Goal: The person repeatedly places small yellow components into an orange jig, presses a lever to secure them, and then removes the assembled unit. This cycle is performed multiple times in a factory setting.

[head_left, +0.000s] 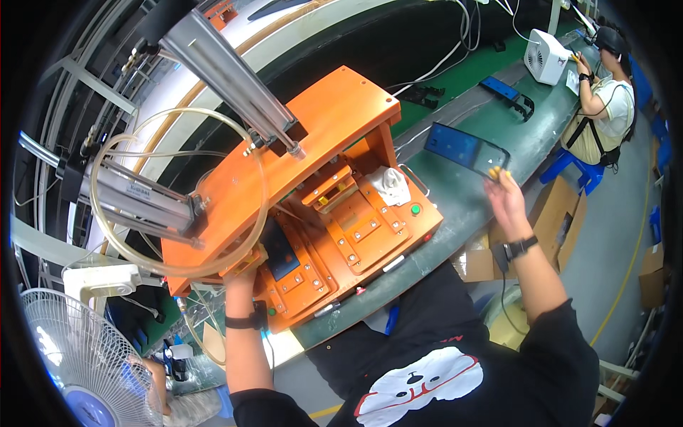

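Black and glossy, washed with blue over its left half, a flat rectangular panel [455, 148] sits tilted above the green bench [455, 196], right of the orange press [345, 99], pinched at its near right corner in the yellow-tipped fingers of the right hand [506, 201]. The left hand [242, 277] reaches in beside a second dark panel [282, 255] lying in the press; I can't tell whether its half-hidden fingers grip anything.

1 thin, black-edged panel [457, 146] — blue toward its left end — is slanting, to the right of the orange press [334, 99]; 1 dark-blue plate [282, 254] is sitting in the press's left bay.
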`<action>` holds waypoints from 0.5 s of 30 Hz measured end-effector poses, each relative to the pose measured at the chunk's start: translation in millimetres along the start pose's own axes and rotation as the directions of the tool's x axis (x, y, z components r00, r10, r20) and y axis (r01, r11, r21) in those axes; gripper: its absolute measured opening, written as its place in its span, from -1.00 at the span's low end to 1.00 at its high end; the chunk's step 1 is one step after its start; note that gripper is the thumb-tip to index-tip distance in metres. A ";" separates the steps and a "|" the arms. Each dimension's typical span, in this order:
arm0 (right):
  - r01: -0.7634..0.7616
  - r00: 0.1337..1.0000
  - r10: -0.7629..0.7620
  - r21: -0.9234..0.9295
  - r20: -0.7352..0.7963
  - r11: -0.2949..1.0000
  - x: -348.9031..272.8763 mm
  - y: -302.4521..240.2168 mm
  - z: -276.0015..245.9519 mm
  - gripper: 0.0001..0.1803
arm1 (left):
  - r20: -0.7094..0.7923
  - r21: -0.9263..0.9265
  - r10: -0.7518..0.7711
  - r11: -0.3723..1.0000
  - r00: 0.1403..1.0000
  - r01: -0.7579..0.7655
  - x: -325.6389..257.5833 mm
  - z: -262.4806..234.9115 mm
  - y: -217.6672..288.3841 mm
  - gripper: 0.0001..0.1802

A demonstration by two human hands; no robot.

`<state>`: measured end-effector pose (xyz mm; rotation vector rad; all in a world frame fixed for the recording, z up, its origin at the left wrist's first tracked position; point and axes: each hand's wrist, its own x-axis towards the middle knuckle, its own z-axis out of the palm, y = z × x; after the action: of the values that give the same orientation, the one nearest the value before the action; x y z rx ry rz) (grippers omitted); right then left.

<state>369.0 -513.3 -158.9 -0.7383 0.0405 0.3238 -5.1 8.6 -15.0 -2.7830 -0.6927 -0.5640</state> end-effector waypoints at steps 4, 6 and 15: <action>-0.111 0.993 0.114 -0.079 0.030 0.991 79.4 42.6 45.7 -0.78 | 0.016 0.297 0.098 0.950 0.995 -0.098 -10.1 46.2 -35.3 -0.61; -0.159 0.983 0.169 -0.128 0.069 0.979 123.9 64.9 64.3 -0.75 | 0.013 0.199 0.100 0.975 0.995 -0.100 0.4 36.1 -25.1 -0.60; 0.560 0.769 -0.090 -0.735 0.633 -0.383 220.1 107.2 197.9 -0.73 | 0.033 -0.067 0.106 0.992 0.994 -0.104 -11.3 -13.4 -16.8 -0.55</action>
<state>530.2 -246.5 -115.3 -2.3940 -0.9738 -0.3402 -26.7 14.6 -5.6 -2.8764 -0.5403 -0.5260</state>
